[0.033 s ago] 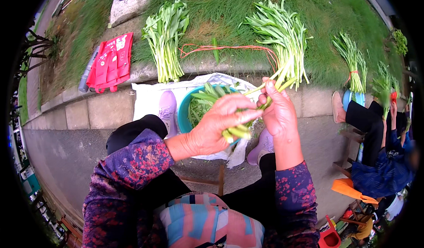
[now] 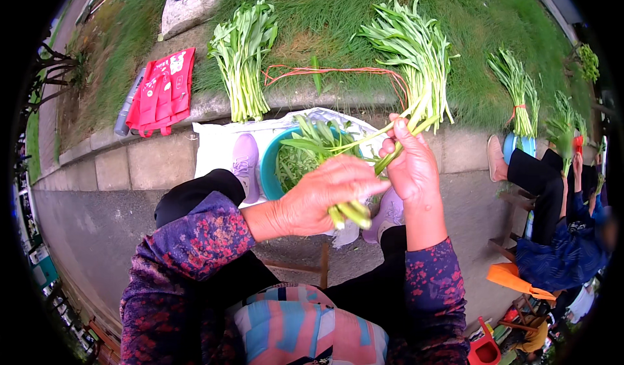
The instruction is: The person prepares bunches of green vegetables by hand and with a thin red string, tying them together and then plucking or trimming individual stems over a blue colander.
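My left hand point(image 2: 322, 197) is closed around a few leafy green stalks point(image 2: 354, 214), their pale cut ends sticking out below the fingers. Leaves spread from above this hand over a teal basin point(image 2: 268, 173) that holds loose green leaves point(image 2: 292, 163). Close by on the right, my right hand point(image 2: 414, 163) pinches more green stalks between thumb and fingers. One thin stem slants from the right hand down toward the leaves over the basin. Behind the right hand lies a large bunch of leafy greens point(image 2: 422, 53), its stems partly overlapping the held stalks.
Another bunch of greens point(image 2: 244, 59) rests on the kerb at left, beside a red bag point(image 2: 166, 92). Red string point(image 2: 331, 70) runs between the bunches. A white sack point(image 2: 211, 147) lies under the basin. At right a person point(image 2: 559, 248) sits with tied greens point(image 2: 520, 92).
My left hand has dropped slightly with its stalks, and the leaves above it have swung over the basin. The right hand has barely moved.
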Tool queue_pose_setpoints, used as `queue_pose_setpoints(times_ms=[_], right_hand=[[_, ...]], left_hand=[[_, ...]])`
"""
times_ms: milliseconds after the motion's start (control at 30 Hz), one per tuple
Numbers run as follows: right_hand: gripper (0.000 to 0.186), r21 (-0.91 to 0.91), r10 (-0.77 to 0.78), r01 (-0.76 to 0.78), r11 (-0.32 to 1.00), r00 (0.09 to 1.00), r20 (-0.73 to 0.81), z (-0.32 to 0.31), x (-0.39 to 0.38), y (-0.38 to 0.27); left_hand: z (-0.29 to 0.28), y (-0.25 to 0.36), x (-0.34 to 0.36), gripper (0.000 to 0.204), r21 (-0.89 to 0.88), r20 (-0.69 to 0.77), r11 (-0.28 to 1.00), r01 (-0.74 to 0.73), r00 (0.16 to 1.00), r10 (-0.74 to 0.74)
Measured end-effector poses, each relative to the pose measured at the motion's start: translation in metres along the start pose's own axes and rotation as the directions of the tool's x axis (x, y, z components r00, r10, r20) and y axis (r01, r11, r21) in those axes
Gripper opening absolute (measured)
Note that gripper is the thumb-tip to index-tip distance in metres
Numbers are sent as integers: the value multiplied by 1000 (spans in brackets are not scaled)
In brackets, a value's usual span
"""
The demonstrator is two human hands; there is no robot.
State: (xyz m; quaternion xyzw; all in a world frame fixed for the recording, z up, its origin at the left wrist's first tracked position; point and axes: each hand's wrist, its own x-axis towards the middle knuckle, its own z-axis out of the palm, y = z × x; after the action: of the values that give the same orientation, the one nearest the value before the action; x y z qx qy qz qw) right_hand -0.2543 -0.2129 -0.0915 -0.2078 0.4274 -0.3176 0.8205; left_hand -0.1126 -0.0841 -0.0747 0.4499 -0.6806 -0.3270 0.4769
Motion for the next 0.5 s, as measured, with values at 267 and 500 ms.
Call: queue_pose_setpoints(times_ms=[267, 500], right_hand=[[22, 32, -80, 81, 996, 997, -20, -13, 1, -29], [18, -147, -326, 326, 934, 945, 27, -18, -4, -60]], left_hand=[[22, 13, -29, 28, -56, 537, 998, 14, 844, 18], [22, 5, -41, 18, 15, 627, 919, 393, 712, -315]])
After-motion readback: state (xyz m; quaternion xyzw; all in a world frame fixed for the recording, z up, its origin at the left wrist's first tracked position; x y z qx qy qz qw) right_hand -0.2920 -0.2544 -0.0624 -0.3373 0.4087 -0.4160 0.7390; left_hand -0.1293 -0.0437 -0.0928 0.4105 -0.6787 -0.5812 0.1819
